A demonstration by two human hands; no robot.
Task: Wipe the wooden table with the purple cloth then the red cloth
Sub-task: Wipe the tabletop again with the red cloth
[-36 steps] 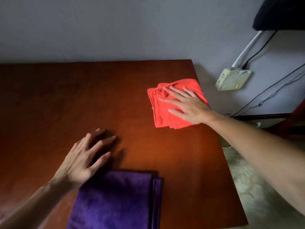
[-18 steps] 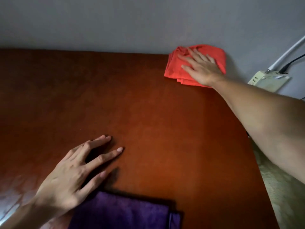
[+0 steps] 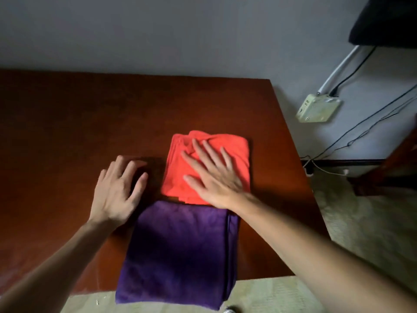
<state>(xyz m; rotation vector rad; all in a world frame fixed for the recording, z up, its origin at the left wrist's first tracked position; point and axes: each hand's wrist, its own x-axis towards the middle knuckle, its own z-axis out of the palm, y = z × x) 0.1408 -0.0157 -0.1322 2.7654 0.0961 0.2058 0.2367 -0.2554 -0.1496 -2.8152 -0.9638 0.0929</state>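
My right hand (image 3: 212,175) lies flat, fingers spread, pressing on the folded red cloth (image 3: 178,175) near the middle of the wooden table (image 3: 79,127). The red cloth's near edge touches the folded purple cloth (image 3: 178,254), which lies at the table's front edge and hangs over it a little. My left hand (image 3: 117,190) rests palm down on the bare wood just left of both cloths, holding nothing.
A grey wall runs behind the table. To the right a beige socket box (image 3: 318,108) with a white pipe and black cables hangs on the wall. A dark object (image 3: 383,21) is at the top right. Pale patterned floor (image 3: 361,222) lies right of the table edge.
My right hand has dragged the red cloth from the far right corner back toward me, up against the purple cloth. My left hand stays on the wood beside the purple cloth.
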